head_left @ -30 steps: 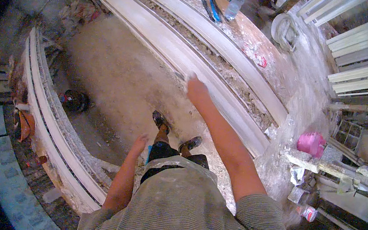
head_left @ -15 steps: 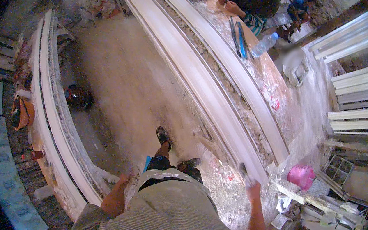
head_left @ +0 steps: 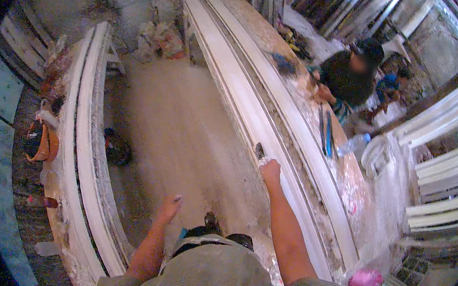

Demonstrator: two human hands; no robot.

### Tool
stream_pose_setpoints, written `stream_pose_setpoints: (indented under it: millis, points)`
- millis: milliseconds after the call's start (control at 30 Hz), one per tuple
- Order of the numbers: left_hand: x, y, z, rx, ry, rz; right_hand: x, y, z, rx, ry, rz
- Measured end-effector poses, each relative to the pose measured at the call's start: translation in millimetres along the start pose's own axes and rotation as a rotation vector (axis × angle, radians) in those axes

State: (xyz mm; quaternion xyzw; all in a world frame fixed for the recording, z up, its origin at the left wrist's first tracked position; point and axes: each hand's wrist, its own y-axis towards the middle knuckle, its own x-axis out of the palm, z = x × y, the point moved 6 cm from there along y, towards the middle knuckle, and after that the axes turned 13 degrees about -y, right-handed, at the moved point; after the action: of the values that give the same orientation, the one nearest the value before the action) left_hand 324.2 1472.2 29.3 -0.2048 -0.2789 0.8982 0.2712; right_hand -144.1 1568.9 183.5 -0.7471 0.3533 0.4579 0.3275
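On the right-hand bench, my right hand [head_left: 271, 172] is closed round a small dark-ended hand tool [head_left: 260, 150]. The tool rests at the near edge of a long white moulding strip [head_left: 245, 99]; its exact kind is too small to make out. A second white strip [head_left: 295, 102] lies alongside, past a dark groove with crumbly residue. My left hand [head_left: 171, 209] hangs over the dusty floor, touching neither bench. Its fingers are blurred, and nothing held shows in it.
At left, another bench carries long white strips [head_left: 83, 143], with an orange container [head_left: 46, 143] beside it. Past the right bench, a person [head_left: 350, 72] works near blue-handled tools [head_left: 329, 134] and a plastic bottle [head_left: 355, 144]. A pink bundle [head_left: 366, 282] sits lower right.
My right hand has travelled forward along the strip with the tool, from its near end toward the middle. My left hand has swung forward over the floor. The view has tilted up.
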Motion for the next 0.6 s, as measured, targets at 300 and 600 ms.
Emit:
stream_pose_setpoints:
  millis: [300,600]
  points:
    - [-55.2,12.3,-117.1,-0.193,-0.618,0.228,40.9,130.8,-143.1,-0.064,-0.029,0.046]
    - [-98.9,74.7,-115.4,-0.546,-0.561,0.198,109.3,313.8,-329.8,-0.105,0.069,0.057]
